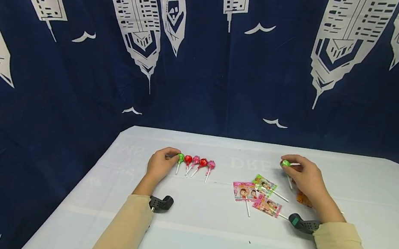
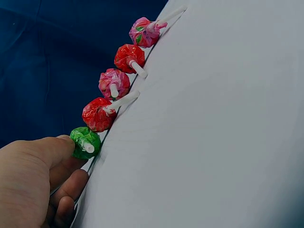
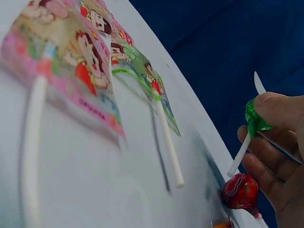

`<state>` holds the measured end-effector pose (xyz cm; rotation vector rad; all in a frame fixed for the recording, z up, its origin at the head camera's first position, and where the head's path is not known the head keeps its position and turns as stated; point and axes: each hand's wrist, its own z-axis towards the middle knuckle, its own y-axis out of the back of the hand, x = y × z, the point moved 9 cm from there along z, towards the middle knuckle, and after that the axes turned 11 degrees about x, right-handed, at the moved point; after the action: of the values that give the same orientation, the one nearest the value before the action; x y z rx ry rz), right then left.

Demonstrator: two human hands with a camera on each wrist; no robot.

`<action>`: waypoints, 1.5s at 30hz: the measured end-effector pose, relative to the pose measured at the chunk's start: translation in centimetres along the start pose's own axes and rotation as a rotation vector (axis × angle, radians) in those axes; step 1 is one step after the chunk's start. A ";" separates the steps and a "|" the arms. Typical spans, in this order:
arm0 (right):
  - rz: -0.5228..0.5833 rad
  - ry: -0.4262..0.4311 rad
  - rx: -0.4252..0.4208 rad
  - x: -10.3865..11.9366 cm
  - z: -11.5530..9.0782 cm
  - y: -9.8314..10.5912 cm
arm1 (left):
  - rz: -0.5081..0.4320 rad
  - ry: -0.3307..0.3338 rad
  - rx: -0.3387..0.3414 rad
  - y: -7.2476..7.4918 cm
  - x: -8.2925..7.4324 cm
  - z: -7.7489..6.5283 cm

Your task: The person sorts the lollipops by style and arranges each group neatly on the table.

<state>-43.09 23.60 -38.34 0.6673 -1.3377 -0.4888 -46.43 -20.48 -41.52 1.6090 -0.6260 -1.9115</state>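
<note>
At the left end of a row of ball lollipops, my left hand pinches a green lollipop by its head. Beside it stretch red lollipops and pink lollipops, sticks pointing toward me. Over on the right, my right hand holds another green lollipop between thumb and fingers, its white stick slanting down. Below those fingers, in the right wrist view, lies a dark red lollipop. An orange-wrapped piece is partly hidden under the right wrist.
Flat-packed lollipops lie left of my right hand: a green packet, a pink packet and another pink packet, overlapping. They rest on a white table. A dark blue curtain with white building prints hangs behind its far edge.
</note>
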 end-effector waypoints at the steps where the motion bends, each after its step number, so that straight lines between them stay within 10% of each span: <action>1: 0.008 -0.001 0.002 0.1 0.0 0.0 | 0.000 0.000 -0.001 0.0 0.0 0.0; 45: 0.124 0.150 0.119 4.4 0.4 -3.8 | -0.021 -0.021 0.001 0.1 0.0 0.0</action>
<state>-42.48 17.81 -37.81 0.7005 -1.2640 -0.2556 -46.44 -20.52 -41.41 1.6043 -0.6206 -1.9461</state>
